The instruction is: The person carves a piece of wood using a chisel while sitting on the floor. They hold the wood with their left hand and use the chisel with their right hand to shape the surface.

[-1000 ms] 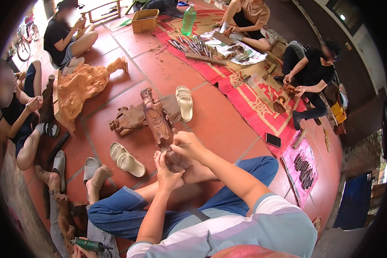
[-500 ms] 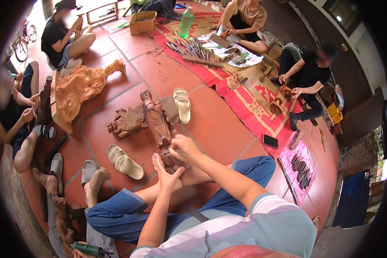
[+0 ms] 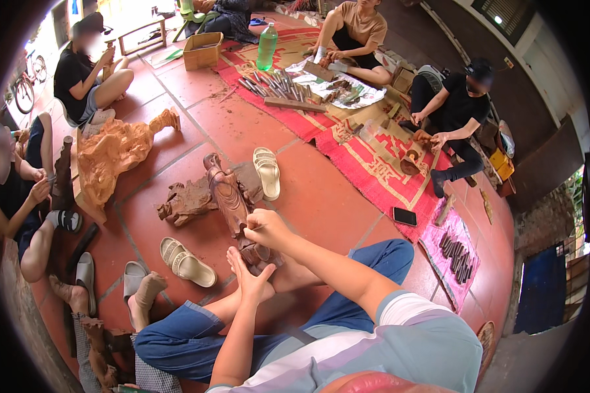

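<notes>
A dark brown carved wooden statue of a robed figure lies in front of me, its head pointing away and its base toward my lap. My left hand holds the base between straight fingers and thumb. Over the lower robe, my right hand is closed in a pinch. Whatever its fingers hold is hidden or too small to make out. Under and beside the statue lies a rough piece of brown wood.
Cream sandals flank the statue. A large orange-brown wood carving stands to the left. On the red mat are chisels and a phone. A pink cloth holds dark tools. Several people sit around, some handling carvings.
The scene has shifted slightly left and down in view. My right hand sits a little farther up the statue. My left hand keeps its place at the base.
</notes>
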Demonstrator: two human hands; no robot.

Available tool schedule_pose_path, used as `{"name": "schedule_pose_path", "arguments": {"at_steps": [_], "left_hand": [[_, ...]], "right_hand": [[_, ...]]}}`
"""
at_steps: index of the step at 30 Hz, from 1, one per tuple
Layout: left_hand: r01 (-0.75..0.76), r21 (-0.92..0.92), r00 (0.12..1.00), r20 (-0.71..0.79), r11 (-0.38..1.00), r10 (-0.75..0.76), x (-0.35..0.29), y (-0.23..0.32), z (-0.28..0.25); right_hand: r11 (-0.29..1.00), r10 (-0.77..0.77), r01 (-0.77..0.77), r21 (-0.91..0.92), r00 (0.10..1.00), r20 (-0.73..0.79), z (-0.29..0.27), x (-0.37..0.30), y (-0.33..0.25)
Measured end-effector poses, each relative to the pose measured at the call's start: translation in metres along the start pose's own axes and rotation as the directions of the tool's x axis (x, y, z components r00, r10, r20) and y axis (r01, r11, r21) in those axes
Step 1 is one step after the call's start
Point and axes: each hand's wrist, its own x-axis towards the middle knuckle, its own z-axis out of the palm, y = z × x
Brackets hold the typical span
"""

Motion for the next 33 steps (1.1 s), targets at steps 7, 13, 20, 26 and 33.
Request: {"name": "schedule_pose_path", "arguments": {"at_steps": [7, 13, 20, 26, 33], "left_hand": [[0.022, 0.014, 1.0, -0.003, 1.0, -0.022, 0.001, -0.003, -0.003], [0.008, -0.015, 1.0, 0.006, 1.0, -0.008, -0.001, -0.001, -0.003], [0.013, -0.012, 1.0, 0.014, 1.0, -0.013, 0.0, -0.004, -0.002], [-0.005, 0.002, 1.0, 0.01, 1.0, 0.005, 0.001, -0.003, -0.003], [-0.027, -0.033, 1.0, 0.001, 0.999, 0.027, 0.001, -0.005, 0.0]], "right_hand": [[0.997, 0.039, -0.042, 0.071, 0.998, 0.043, -0.006, 0.002, -0.007], [0.999, -0.043, 0.043, -0.001, 0.999, 0.023, 0.003, -0.014, -0.002], [1.0, 0.017, -0.016, -0.018, 0.998, 0.067, 0.004, -0.017, -0.004], [0.98, 0.047, -0.083, 0.179, 0.98, 0.193, -0.008, 0.004, -0.012], [0.701, 0.106, -0.053, 0.711, 0.994, -0.029, -0.059, 0.184, -0.082]]}}
